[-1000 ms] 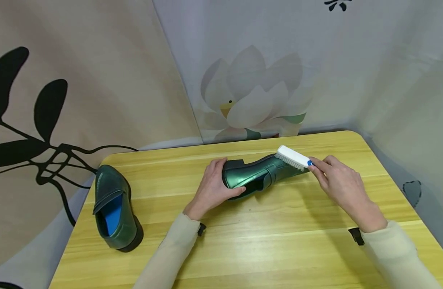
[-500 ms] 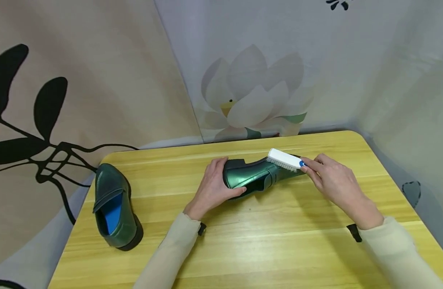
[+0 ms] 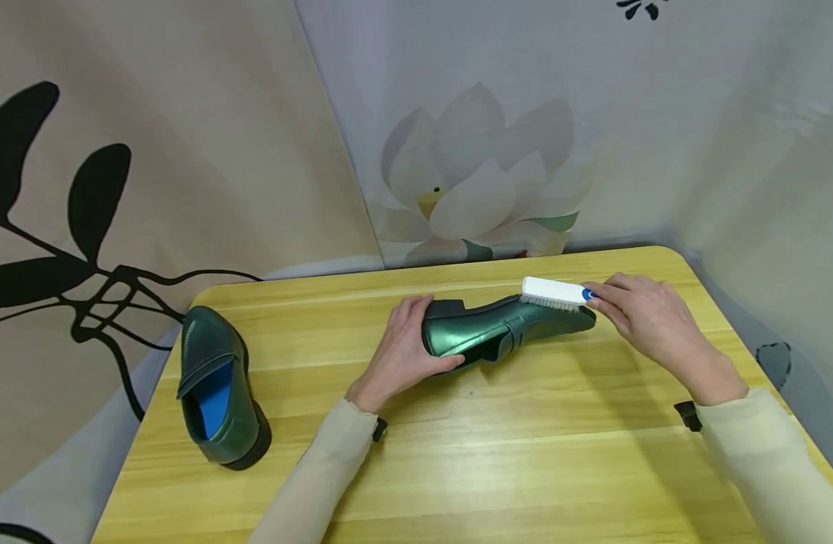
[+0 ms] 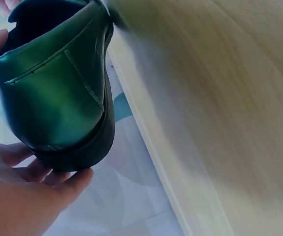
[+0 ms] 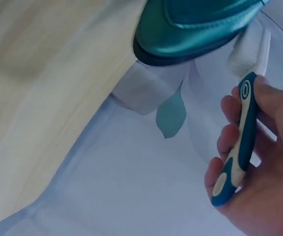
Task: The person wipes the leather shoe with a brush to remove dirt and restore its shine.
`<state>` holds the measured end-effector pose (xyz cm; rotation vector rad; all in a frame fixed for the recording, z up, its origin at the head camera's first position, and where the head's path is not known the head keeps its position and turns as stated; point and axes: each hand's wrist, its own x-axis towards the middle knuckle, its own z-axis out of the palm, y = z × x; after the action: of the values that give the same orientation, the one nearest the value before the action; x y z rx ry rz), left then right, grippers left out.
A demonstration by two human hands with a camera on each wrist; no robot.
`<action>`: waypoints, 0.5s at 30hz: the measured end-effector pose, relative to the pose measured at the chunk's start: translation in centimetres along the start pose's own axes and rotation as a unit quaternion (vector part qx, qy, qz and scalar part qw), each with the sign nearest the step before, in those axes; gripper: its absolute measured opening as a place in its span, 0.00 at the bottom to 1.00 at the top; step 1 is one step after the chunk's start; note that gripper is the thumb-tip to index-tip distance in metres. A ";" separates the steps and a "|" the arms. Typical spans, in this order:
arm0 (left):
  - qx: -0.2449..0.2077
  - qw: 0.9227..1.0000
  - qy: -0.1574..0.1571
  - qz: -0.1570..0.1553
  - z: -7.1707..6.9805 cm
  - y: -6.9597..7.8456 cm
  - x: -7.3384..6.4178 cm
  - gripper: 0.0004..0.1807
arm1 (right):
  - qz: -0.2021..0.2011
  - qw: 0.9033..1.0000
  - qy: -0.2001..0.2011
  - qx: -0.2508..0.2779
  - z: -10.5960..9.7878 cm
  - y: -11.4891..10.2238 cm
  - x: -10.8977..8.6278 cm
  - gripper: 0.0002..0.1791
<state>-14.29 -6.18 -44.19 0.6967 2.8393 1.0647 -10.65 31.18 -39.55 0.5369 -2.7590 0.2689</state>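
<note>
A shiny green loafer [image 3: 470, 328] lies tilted on its side, its opening facing the person and its toe to the right. My left hand [image 3: 405, 351] grips it by the heel, thumb at the opening; in the left wrist view the fingers curl under the dark heel [image 4: 77, 155]. My right hand [image 3: 650, 325] holds a white scrub brush [image 3: 555, 290] by its handle. The bristles meet the upper side of the loafer near the toe. The right wrist view shows the blue-and-white handle [image 5: 239, 142] across the curled fingers, with the loafer's toe [image 5: 190, 37] above.
A second green loafer [image 3: 219, 389] with a blue insole stands upright at the left of the wooden table [image 3: 525, 468]. Behind the table hangs a pale curtain [image 3: 498, 45] with printed flowers and dark leaves.
The brush slid left along the loafer toward its middle, then back right toward the toe, with my right hand moving along. My left hand and the loafer stay almost still.
</note>
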 end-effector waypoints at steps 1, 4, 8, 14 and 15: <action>-0.001 1.000 0.001 0.005 0.0 0.0 0.0 0.58 | 0.005 1.000 -0.010 0.000 -0.1 0.0 0.2 0.18; 0.000 1.000 0.003 0.014 -0.2 0.1 0.1 0.59 | 0.007 0.999 -0.041 -0.004 -0.4 -0.4 1.1 0.19; 0.004 1.000 0.001 0.020 -0.2 0.4 0.2 0.59 | -0.013 0.999 -0.053 0.005 0.5 -1.7 2.1 0.18; 0.011 0.999 0.000 0.039 -0.1 1.0 0.3 0.59 | -0.046 0.997 -0.026 0.057 2.5 -4.1 3.0 0.19; 0.013 0.999 -0.001 0.038 -0.1 1.1 0.2 0.60 | -0.048 0.997 -0.023 0.062 2.6 -4.3 3.0 0.20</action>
<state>-14.10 -5.45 -43.40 0.8123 2.8515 1.0391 -12.35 25.60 -40.45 0.7136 -2.7643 0.4130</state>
